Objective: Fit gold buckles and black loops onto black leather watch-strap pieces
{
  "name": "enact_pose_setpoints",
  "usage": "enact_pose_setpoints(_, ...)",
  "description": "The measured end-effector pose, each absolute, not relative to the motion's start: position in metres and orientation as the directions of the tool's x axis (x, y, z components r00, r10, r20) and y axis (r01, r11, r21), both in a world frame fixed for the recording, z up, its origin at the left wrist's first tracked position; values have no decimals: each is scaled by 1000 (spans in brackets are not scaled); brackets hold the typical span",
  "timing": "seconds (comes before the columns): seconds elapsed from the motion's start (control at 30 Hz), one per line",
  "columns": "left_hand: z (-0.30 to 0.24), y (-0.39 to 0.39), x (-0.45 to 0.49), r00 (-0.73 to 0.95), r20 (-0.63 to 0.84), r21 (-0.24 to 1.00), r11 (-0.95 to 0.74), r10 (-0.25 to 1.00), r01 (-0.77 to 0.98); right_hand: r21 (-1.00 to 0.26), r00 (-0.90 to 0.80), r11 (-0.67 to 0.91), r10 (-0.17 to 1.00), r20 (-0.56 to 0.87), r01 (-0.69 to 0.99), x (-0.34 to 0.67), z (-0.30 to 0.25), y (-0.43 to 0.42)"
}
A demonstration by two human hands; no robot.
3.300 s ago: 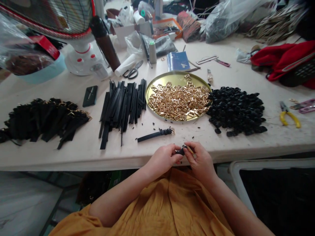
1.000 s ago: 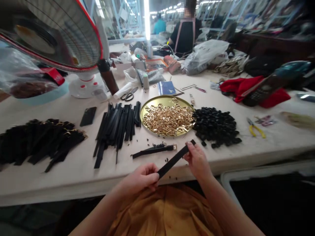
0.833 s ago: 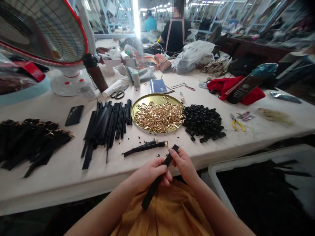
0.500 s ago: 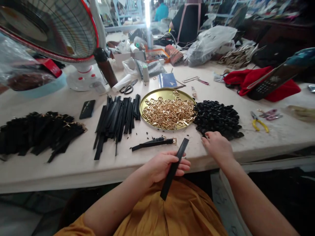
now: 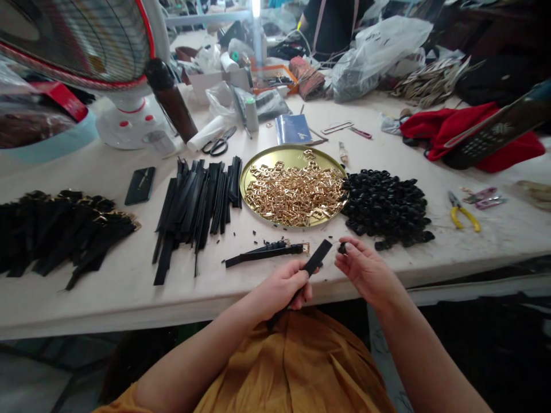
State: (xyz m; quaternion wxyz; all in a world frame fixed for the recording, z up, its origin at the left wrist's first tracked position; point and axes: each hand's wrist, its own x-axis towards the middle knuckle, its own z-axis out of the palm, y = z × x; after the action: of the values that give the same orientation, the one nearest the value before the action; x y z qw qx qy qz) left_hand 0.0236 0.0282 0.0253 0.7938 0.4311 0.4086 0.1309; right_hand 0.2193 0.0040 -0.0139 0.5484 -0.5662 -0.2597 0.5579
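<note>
My left hand (image 5: pixel 284 285) is closed round a flat black strap (image 5: pixel 317 256), whose free end points up and right. Just beside that end, my right hand (image 5: pixel 365 268) pinches a small black loop (image 5: pixel 342 248) between thumb and fingertips. A finished strap with a gold buckle (image 5: pixel 267 252) lies on the table just beyond my hands. Behind it stand a gold tray (image 5: pixel 267 160) of gold buckles, a heap of black loops (image 5: pixel 387 206) to the right and a row of plain black straps (image 5: pixel 196 203) to the left.
A pile of buckled straps (image 5: pixel 60 229) lies far left, a phone (image 5: pixel 140 185) beside it. A fan (image 5: pixel 77 40), scissors (image 5: pixel 219 143), a blue booklet (image 5: pixel 293 128), yellow pliers (image 5: pixel 465 211) and red cloth (image 5: pixel 456 126) sit further back. Another person works at the far end.
My right hand reached to the loop heap, came back with a small black loop and now holds it near the strap's end. The left hand kept hold of the strap.
</note>
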Motion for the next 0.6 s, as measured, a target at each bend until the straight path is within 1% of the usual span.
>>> enact_pose_setpoints(0.03, 24, 28, 23, 628, -511, 830, 527, 586, 183, -868, 227, -269, 894, -386, -416, 214, -13, 4)
enact_pose_setpoints(0.07, 23, 27, 21, 624, -489, 857, 468, 610, 214, -834, 212, -274, 885, -413, -479, 208, -13, 5)
enact_pose_setpoints(0.2, 19, 26, 17, 588, -413, 910, 285, 696, 303, -746, 189, -283, 858, -478, -602, 194, -12, 7)
enact_pose_setpoints(0.27, 20, 26, 15, 578, -386, 914, 216, 719, 342, -739, 195, -278, 854, -483, -613, 189, -12, 6)
enact_pose_setpoints(0.43, 26, 24, 7, 577, -329, 914, 98, 747, 395, -781, 227, -247, 868, -441, -573, 182, -12, 1)
enact_pose_setpoints(0.53, 28, 20, 5, 590, -303, 889, -1, 748, 458, -794, 236, -215, 882, -408, -569, 180, -12, -3)
enact_pose_setpoints(0.6, 30, 17, 4, 590, -303, 872, -32, 749, 489, -827, 247, -199, 894, -373, -527, 178, -12, -7)
